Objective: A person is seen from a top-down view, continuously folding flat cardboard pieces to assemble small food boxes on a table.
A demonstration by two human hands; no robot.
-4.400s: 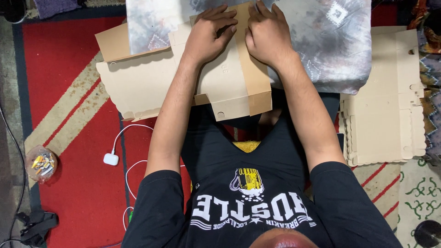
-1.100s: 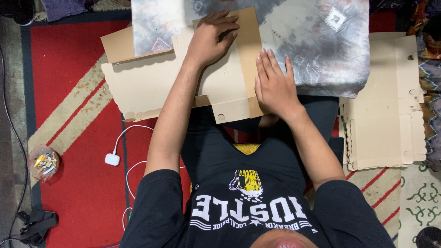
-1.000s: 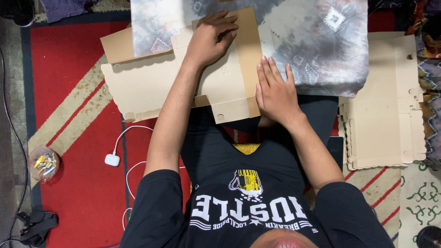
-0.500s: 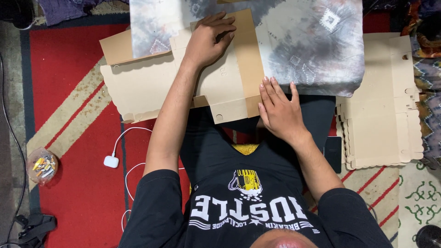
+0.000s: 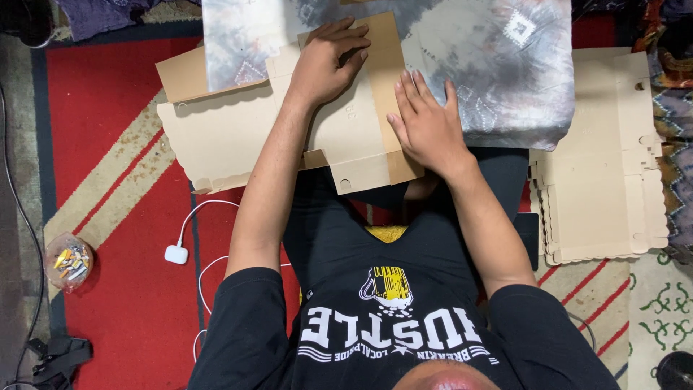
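A flat brown cardboard box blank (image 5: 238, 137) lies across my lap and on a grey patterned cushion (image 5: 505, 79). My left hand (image 5: 328, 61) rests on the blank's folded-over panel, fingers curled, holding it down near the far edge. My right hand (image 5: 426, 123) lies flat with fingers together and spread forward, pressing the narrow side strip of the blank where it meets the cushion. Both forearms reach forward from my black printed shirt.
A stack of similar cardboard blanks (image 5: 599, 173) lies to the right on the floor. A white charger with its cable (image 5: 177, 254) and a small clear bag of bits (image 5: 68, 261) sit on the red carpet (image 5: 108, 108) at left. A black bag strap (image 5: 61, 357) lies bottom left.
My right hand slid down the side strip toward my body, then moved back forward along it. My left hand stayed on the folded panel.
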